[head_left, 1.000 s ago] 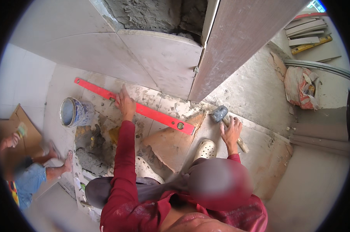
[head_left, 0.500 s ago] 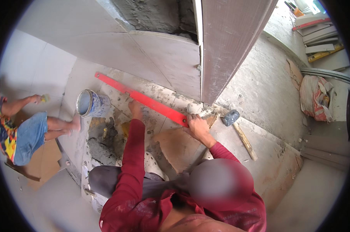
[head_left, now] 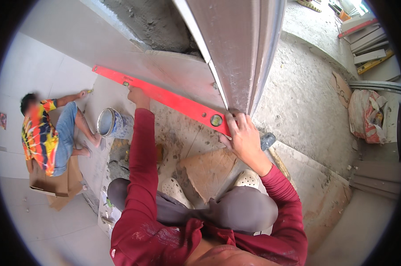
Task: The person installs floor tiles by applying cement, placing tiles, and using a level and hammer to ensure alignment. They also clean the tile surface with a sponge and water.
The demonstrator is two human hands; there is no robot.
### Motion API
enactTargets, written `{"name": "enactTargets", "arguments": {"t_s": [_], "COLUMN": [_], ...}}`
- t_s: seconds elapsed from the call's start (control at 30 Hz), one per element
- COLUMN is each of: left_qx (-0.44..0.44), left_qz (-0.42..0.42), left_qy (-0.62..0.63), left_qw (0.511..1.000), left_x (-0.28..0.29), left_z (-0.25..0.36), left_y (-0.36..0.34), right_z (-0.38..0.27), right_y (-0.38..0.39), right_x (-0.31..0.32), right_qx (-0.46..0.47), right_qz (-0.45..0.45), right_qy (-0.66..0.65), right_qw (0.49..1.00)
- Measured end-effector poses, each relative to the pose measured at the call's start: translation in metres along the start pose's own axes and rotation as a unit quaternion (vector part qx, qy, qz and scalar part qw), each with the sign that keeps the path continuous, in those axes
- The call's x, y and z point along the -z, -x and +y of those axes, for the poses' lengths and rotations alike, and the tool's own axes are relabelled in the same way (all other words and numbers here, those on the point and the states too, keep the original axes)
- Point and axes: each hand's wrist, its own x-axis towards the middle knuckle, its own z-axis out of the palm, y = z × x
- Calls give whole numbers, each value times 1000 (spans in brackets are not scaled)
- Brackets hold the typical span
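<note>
A long red spirit level [head_left: 178,103] slants across the view against the lower part of the tiled wall [head_left: 182,68]. My left hand [head_left: 139,96] grips it near its far left end, beside a small vial; the fingers are partly hidden behind it. At the other end, my right hand [head_left: 245,141] is closed on the level next to a round vial. That end reaches the foot of the brown door frame [head_left: 236,53]. Just past my right hand lies a mallet with a dark head [head_left: 267,141] and a wooden handle [head_left: 278,160], partly covered by my arm.
A bucket [head_left: 120,125] of greyish liquid stands left of my left arm. Farther left, a co-worker [head_left: 43,137] sits on cardboard [head_left: 69,179], an arm stretched toward the wall. Brown cardboard [head_left: 209,170] lies before my knees. A sack [head_left: 364,113] and stacked boards [head_left: 371,42] are at right.
Both hands have lifted the level off the floor and moved it toward the wall, turning its vial side into view. The co-worker now shows more fully, with the arm reaching toward the wall.
</note>
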Motion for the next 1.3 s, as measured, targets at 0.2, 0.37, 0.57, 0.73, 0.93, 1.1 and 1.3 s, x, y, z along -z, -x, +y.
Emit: {"name": "enactTargets", "arguments": {"t_s": [0.2,0.37,0.57,0.73,0.93,1.1,1.3], "left_qx": [2,-12,-9,-6,-15,-16,5], "left_qz": [80,65,72,70,21,92,108], "left_qy": [-45,-57,-72,-92,-90,-121,-140], "left_qw": [996,996,995,993,996,988,984], "left_x": [-23,-11,-18,-6,23,23,18], "left_z": [22,26,19,22,31,7,9], "left_y": [-28,-51,-54,-80,-131,-134,-131], "right_z": [8,16,31,26,14,11,11], "right_y": [10,1,-7,-9,-19,-16,-21], "right_x": [-4,-2,-18,-28,-37,-41,-46], "right_qx": [53,80,116,93,85,75,32], "right_qz": [143,151,165,157,181,162,139], "right_qy": [-60,-121,-130,-152,-163,-172,-171], "right_qw": [986,978,971,971,966,969,975]}}
